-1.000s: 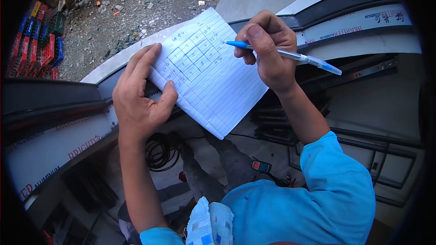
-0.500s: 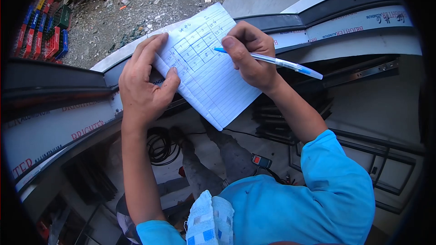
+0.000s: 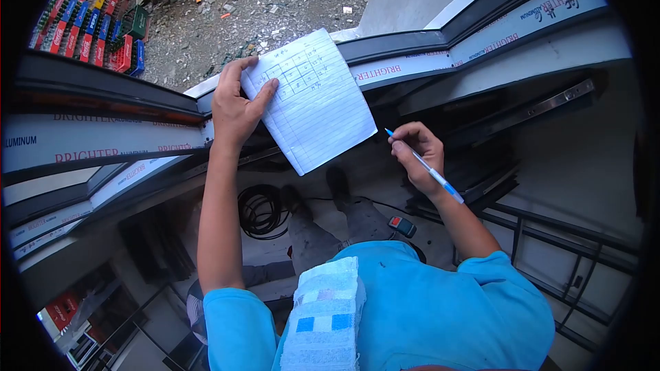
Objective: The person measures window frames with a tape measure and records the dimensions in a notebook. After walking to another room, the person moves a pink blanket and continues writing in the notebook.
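My left hand [image 3: 240,103] pinches the upper left edge of a lined paper pad [image 3: 320,113], thumb on top. A handwritten grid with numbers fills the pad's upper part. Off the pad's lower right corner, my right hand [image 3: 419,158] holds a blue and white pen [image 3: 440,180] between thumb and fingers. The pen's blue tip points up and left, apart from the paper.
Aluminum frames [image 3: 405,69] with printed film run across the view. Stacked crates [image 3: 86,27] stand on gravel at upper left. Below lie a coiled black cable [image 3: 261,211], a red and grey device [image 3: 402,226] and dark metal frames [image 3: 550,233] at right.
My right hand has moved down and right, off the paper, with the pen still in it. The pad has turned slightly, and the camera view has shifted.
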A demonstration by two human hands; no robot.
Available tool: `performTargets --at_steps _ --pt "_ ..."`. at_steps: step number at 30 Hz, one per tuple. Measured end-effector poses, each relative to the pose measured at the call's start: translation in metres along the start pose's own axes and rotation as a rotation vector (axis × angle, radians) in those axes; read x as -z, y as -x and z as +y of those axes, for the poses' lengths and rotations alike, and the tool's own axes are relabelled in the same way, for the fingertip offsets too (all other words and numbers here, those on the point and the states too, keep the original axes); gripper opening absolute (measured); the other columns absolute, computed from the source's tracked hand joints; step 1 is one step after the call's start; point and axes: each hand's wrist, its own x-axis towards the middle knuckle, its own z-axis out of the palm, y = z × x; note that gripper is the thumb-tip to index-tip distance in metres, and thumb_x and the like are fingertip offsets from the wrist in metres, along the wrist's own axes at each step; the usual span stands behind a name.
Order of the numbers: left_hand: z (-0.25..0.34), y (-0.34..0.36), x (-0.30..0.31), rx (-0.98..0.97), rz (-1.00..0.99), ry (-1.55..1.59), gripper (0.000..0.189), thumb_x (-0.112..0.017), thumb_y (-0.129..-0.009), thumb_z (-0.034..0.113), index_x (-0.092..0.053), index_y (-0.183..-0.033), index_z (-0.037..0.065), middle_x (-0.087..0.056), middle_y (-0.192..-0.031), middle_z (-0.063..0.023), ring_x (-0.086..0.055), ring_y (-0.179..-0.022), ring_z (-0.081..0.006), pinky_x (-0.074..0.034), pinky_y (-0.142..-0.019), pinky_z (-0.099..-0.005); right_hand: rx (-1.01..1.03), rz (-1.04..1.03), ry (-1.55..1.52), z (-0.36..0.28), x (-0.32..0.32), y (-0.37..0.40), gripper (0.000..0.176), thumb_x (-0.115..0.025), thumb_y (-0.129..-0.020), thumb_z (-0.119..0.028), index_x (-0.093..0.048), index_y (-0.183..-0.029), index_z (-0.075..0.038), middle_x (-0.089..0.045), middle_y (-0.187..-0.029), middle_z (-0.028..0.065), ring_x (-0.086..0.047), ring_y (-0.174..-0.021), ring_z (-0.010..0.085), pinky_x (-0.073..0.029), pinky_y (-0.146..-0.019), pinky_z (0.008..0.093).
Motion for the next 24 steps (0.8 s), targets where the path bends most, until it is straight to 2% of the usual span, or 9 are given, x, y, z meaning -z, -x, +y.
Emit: performTargets --at_steps 2,5,11,12,15,17,19,22,24 --pt "-0.001 0.002 -0.007 0.013 0.042 -0.032 0.045 -0.079 -0.072 0.025 -0.06 -0.105 0.0 -0.062 -0.102 -0.0139 -0.063 -0.092 -0.0261 -0.049 -0.08 -0.033 0.108 -0.041 -0.051 -0.012 -0.01 -0.037 0.009 -0.063 -0.087 -0.006 -0.055 -0.089 -0.002 -0.058 -0.078 0.0 -0.051 -0.068 0.0011 -0.041 -0.059 0.019" --pt "-0.004 0.003 -0.01 -0.017 0.07 -0.036 0.045 -0.08 -0.071 0.025 -0.06 -0.104 0.0 -0.062 -0.099 -0.0131 -0.063 -0.089 -0.025 -0.05 -0.077 -0.0326 0.23 -0.066 -0.12 -0.027 -0.049 -0.083 0.014 -0.066 -0.083 -0.006 -0.053 -0.079 -0.003 -0.057 -0.071 -0.0009 -0.051 -0.063 0.0017 -0.041 -0.056 0.0191" --pt "-0.012 0.003 -0.011 -0.041 0.099 -0.054 0.045 -0.08 -0.07 0.027 -0.061 -0.102 0.001 -0.062 -0.097 -0.0115 -0.064 -0.083 -0.0243 -0.051 -0.071 -0.033 0.445 -0.215 0.24 -0.008 -0.09 -0.122 0.022 -0.072 -0.078 -0.009 -0.054 -0.067 -0.004 -0.06 -0.058 0.0044 -0.055 -0.054 0.0045 -0.043 -0.048 0.0206" --pt "-0.014 0.003 -0.012 -0.041 0.102 -0.043 0.045 -0.08 -0.07 0.028 -0.061 -0.102 0.002 -0.062 -0.097 -0.0112 -0.064 -0.082 -0.0244 -0.051 -0.07 -0.033 0.45 -0.25 0.239 0.0 -0.093 -0.125 0.019 -0.071 -0.081 -0.01 -0.055 -0.071 -0.006 -0.057 -0.06 0.0003 -0.051 -0.053 0.0023 -0.039 -0.047 0.018" --pt "-0.019 0.005 -0.012 -0.051 0.124 -0.036 0.045 -0.08 -0.07 0.03 -0.062 -0.1 0.002 -0.062 -0.096 -0.0108 -0.064 -0.081 -0.0243 -0.052 -0.069 -0.0331 0.466 -0.238 0.266 0.011 -0.098 -0.126 0.02 -0.071 -0.083 -0.013 -0.055 -0.072 -0.005 -0.058 -0.06 0.001 -0.052 -0.053 0.0026 -0.04 -0.048 0.0175" --pt "-0.021 0.006 -0.011 -0.053 0.12 -0.034 0.045 -0.079 -0.07 0.032 -0.062 -0.1 0.002 -0.062 -0.095 -0.0106 -0.064 -0.081 -0.0241 -0.052 -0.068 -0.033 0.42 -0.225 0.177 0.014 -0.099 -0.129 0.019 -0.067 -0.088 -0.015 -0.056 -0.076 -0.005 -0.062 -0.066 0.0033 -0.057 -0.057 0.0046 -0.045 -0.052 0.0189" --pt "-0.023 0.004 -0.011 -0.061 0.125 -0.027 0.045 -0.079 -0.07 0.032 -0.062 -0.1 0.002 -0.062 -0.095 -0.0105 -0.064 -0.08 -0.024 -0.052 -0.068 -0.0331 0.338 -0.165 0.085 0.005 -0.106 -0.132 0.024 -0.072 -0.084 -0.019 -0.057 -0.073 -0.003 -0.059 -0.061 0.0028 -0.054 -0.055 0.0052 -0.044 -0.05 0.0205" --pt "-0.024 0.004 -0.012 -0.061 0.129 -0.013 0.045 -0.078 -0.071 0.033 -0.062 -0.099 0.003 -0.062 -0.094 -0.0104 -0.064 -0.079 -0.0243 -0.052 -0.067 -0.0336 0.421 -0.272 0.328 -0.002 -0.101 -0.133 0.021 -0.072 -0.084 -0.015 -0.057 -0.076 -0.003 -0.06 -0.064 0.0018 -0.057 -0.059 0.0046 -0.045 -0.052 0.0198" --pt "-0.024 0.004 -0.012 -0.057 0.129 -0.005 0.045 -0.078 -0.071 0.033 -0.062 -0.099 0.003 -0.062 -0.094 -0.0104 -0.064 -0.078 -0.0245 -0.052 -0.066 -0.0338 0.442 -0.242 0.253 -0.01 -0.1 -0.136 0.019 -0.072 -0.084 -0.013 -0.057 -0.077 -0.003 -0.06 -0.065 0.0018 -0.058 -0.061 0.0044 -0.045 -0.052 0.0189"
